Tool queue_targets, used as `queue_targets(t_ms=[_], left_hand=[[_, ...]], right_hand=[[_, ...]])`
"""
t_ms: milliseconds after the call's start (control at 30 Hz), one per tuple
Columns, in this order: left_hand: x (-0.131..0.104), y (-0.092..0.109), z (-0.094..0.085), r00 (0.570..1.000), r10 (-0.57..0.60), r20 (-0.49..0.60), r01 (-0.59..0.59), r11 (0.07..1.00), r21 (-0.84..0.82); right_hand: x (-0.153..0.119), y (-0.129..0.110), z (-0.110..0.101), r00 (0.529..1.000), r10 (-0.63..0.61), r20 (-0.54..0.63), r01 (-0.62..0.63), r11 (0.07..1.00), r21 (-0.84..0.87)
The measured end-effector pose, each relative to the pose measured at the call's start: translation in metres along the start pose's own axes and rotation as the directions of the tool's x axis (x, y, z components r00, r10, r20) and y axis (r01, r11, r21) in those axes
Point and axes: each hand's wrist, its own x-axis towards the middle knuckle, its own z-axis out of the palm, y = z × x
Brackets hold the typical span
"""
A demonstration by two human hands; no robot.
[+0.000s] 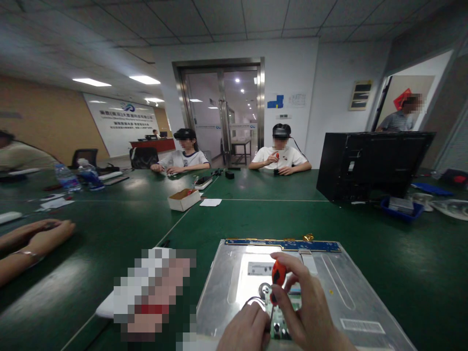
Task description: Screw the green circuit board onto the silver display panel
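Note:
A silver metal panel (pixel 351 273) lies on the green table, with a blue circuit strip (pixel 256 242) along its far edge. Near its front middle is a small green circuit board (pixel 280 326). My right hand (pixel 307 302) holds a red and black screwdriver (pixel 278 274) upright, its shaft pointing down at the board. My left hand (pixel 246 327) rests at the board's left side, with its fingers bent; what they hold, if anything, is hidden. A thin dark cable curves beside that hand.
A black monitor (pixel 373 163) and a blue tray (pixel 402 208) stand at right. Left of the panel lies a blurred white and pink item (pixel 157 287). Farther off are a small open box (pixel 185 199) and bottles (pixel 89 174). Another person's hands (pixel 47 239) rest at left; two people sit opposite.

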Motion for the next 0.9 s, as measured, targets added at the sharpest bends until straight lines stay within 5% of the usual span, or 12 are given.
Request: queue_targets(t_ms=[200,900], left_hand=[[0.0013,-0.0003,-0.0030,1.000,-0.004,0.027,0.002,0.999,0.047],[0.0020,-0.0043,-0.0011,0.999,0.018,0.028,-0.019,0.999,0.037]], right_hand=[[-0.0068,0.0026,0.0066,0.997,0.048,-0.066,-0.046,0.999,0.023],[-0.0036,0.0008,0.0026,0.999,0.043,-0.016,-0.044,0.998,-0.035]])
